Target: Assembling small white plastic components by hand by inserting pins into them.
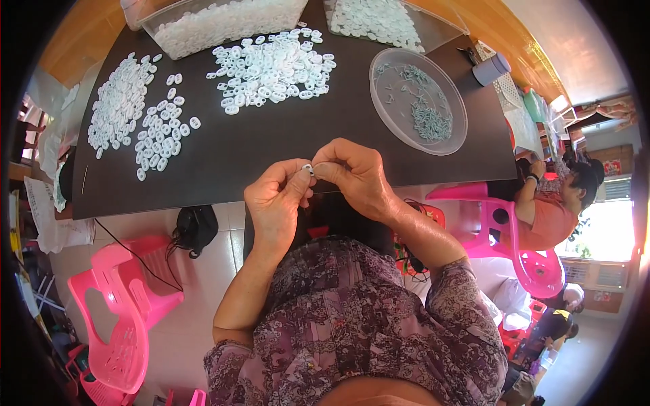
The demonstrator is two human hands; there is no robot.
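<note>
Just above the table's near edge, my left hand (279, 193) pinches a small white oval plastic piece (307, 168) with dark spots, between thumb and fingers. My right hand (357, 177) meets it from the right, thumb and forefinger pressed together at the piece; whatever lies between those fingertips is hidden. Beyond my hands lies a pile of white oval pieces with holes (271, 71). Further left are a smaller group of white ovals (162, 132) and a dense heap of them (120, 101). A round clear tray (386, 115) to the right carries many tiny grey-green pin-like parts (432, 123).
Two clear bins (159, 40) (440, 34) of white pieces stand along the far side of the dark table (271, 139). A lidded grey container (491, 69) sits at the far right. Pink plastic chairs (112, 325) (518, 257) flank me. Another person (552, 210) sits at right.
</note>
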